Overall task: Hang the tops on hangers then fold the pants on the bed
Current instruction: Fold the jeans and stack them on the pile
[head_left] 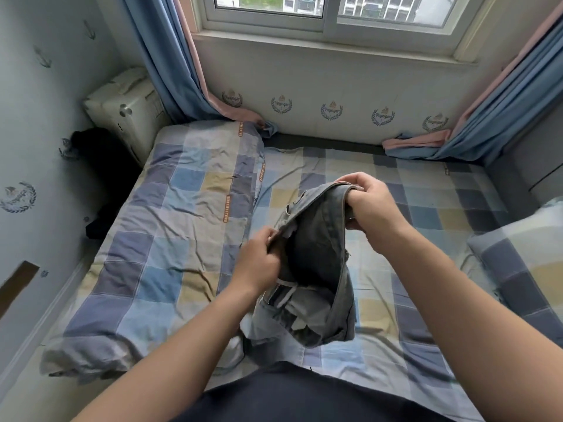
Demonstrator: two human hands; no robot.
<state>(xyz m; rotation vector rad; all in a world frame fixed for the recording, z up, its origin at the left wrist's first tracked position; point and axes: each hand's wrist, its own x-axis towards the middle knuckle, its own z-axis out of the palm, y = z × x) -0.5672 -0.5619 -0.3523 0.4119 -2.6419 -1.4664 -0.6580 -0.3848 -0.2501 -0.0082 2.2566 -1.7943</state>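
Left grip (259,260) and right grip (370,205) pinch grey pants (316,257) at the waist, held above the bed (426,190); folding apparently starting, next likely laying them flat, legs aligned.

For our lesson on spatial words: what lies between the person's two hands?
In the head view, grey jeans span the gap: the left hand and right hand each grip them at the waist, above the checked sheet.
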